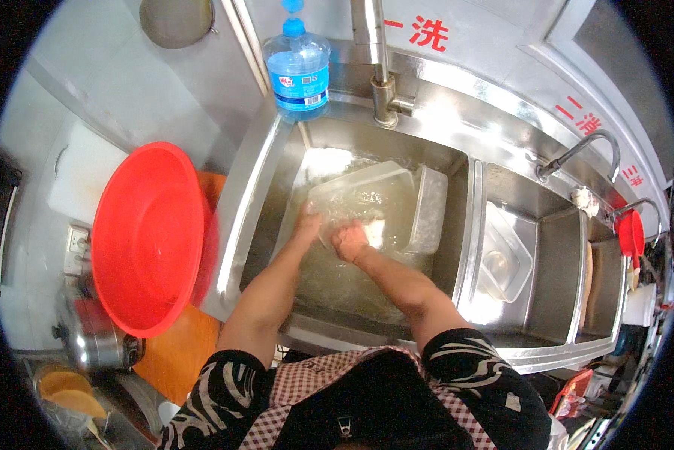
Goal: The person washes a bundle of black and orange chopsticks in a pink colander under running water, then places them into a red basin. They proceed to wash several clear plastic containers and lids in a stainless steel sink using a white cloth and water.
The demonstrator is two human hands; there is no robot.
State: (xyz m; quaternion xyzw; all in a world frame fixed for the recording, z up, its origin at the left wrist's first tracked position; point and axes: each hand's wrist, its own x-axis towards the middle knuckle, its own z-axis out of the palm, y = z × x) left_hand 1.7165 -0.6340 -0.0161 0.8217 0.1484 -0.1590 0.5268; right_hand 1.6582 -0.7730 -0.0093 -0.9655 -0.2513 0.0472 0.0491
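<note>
A clear rectangular plastic container [363, 180] lies tilted in cloudy water in the left basin of a steel sink [277, 247]. My left hand [305, 223] grips its near-left edge. Inside the container, my right hand [350, 241] is closed, with its fingers curled downward. A white patch [375, 232] shows beside the right hand; whether it is a cloth or foam I cannot tell. Against the right side of the held container rests a second clear plastic container [430, 210], partly in the water.
A large red basin [149, 238] stands left of the sink, above a steel pot [97, 330]. A blue pump bottle [299, 75] sits at the back corner near the tall faucet [386, 97]. The middle basin holds another clear container [513, 262]. A red ladle [631, 232] hangs far right.
</note>
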